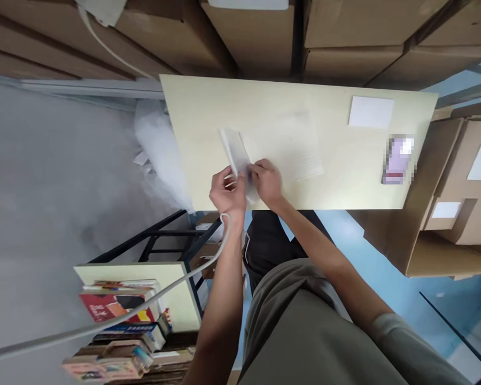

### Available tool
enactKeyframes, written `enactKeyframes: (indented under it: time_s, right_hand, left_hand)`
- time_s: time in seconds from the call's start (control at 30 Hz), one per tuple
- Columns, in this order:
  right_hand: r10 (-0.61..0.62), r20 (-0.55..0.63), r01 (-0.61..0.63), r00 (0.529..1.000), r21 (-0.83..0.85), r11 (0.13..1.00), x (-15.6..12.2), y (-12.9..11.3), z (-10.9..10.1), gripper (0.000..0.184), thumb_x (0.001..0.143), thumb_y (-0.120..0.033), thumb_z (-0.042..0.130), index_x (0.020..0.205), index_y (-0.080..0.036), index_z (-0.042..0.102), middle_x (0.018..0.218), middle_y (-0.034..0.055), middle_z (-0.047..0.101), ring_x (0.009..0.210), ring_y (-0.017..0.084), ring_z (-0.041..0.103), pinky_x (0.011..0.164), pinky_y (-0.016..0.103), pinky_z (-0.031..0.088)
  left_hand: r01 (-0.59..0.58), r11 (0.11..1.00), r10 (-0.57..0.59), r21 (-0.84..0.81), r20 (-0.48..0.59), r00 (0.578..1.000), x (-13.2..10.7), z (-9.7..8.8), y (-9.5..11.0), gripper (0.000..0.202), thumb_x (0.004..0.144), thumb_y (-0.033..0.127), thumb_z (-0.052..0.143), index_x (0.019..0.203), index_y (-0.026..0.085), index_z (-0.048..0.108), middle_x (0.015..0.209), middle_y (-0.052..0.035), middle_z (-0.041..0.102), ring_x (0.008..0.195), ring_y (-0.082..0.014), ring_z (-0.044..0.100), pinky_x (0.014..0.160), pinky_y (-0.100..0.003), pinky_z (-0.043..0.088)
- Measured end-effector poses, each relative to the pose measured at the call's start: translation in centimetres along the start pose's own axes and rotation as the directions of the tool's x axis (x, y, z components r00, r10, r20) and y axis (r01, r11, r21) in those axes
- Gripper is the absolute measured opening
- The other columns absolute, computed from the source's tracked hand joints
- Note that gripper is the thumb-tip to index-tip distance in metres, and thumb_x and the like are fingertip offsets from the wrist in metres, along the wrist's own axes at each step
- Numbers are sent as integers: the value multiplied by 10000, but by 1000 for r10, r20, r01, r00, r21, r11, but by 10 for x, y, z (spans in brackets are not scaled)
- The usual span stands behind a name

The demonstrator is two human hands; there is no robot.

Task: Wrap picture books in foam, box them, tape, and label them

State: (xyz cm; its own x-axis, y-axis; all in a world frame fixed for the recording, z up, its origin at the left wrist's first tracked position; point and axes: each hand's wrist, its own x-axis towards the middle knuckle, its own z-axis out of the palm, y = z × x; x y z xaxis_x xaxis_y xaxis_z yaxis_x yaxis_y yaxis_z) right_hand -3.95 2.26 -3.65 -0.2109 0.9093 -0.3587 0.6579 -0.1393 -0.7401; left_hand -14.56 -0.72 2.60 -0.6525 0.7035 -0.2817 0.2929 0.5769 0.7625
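Observation:
My left hand point(225, 191) and my right hand point(268, 182) meet over the near edge of a pale yellow table point(344, 182). Both are closed, pinching a thin clear plastic bag point(235, 152) that sticks up and away from them over the tabletop. What is inside the bag is blurred. A sheet of clear film or lined paper point(299, 147) lies flat on the table just right of my hands. A white cable point(152, 299) runs from my left wrist down to the lower left.
A white card point(371, 112) and a blurred purple item point(398, 159) lie at the table's right end. Cardboard boxes point(449, 214) stand at the right and along the back. A low shelf with stacked books point(116, 326) is at lower left, white plastic wrap point(156, 144) beside the table.

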Motion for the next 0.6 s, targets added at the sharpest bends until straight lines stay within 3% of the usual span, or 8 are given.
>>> enactKeyframes:
  time_s: [0.1,0.2,0.3,0.37,0.47,0.6]
  right_hand:
    - [15,-13,-15,1000,10,1000,1,6,-18,254,1132,-206,615,1162,-248,864,1223,80,795,984,212,772,908,318,622]
    - [39,-82,-33,996,69,997,-8,27,-52,289,1166,-283,564,1172,-234,849,1188,96,817,943,213,787,888,330,643]
    - [77,-165,-53,983,145,988,-20,46,-82,356,1195,-388,515,1239,-232,831,1217,113,845,968,216,816,901,343,668]
    - [105,-183,-74,977,171,982,-26,54,-93,368,1188,-448,537,1225,-233,833,1160,105,864,953,224,826,904,359,678]
    - [133,-174,-108,976,146,983,-26,57,-95,352,1162,-488,598,1194,-239,845,1035,84,870,878,229,815,871,370,679]
    - [98,-156,-91,983,51,995,-19,52,-82,313,1173,-411,591,1228,-242,847,1195,108,844,953,224,810,889,357,667]
  left_hand:
    - [-91,996,91,-4,41,995,-11,18,14,259,947,286,826,1196,241,770,1178,-62,786,943,-187,756,809,-291,647]
    - [-146,989,146,-4,85,986,-20,56,24,223,970,279,820,1178,256,743,1184,-65,760,946,-201,743,869,-331,655]
    - [-135,991,135,-8,120,984,-21,94,25,188,992,257,801,1163,242,724,1204,-96,709,1000,-234,747,979,-400,646]
    - [-118,992,122,-35,113,986,-17,106,21,140,1050,268,732,1183,229,718,1229,-125,686,1076,-258,748,1047,-433,633]
    - [-122,990,125,-75,41,991,-7,101,11,199,1074,301,703,1255,220,719,1281,-137,681,1151,-257,741,1085,-425,633]
    - [-27,998,24,-61,-49,999,4,71,-10,304,990,258,785,1279,196,715,1320,-147,699,1194,-252,751,1096,-402,640]
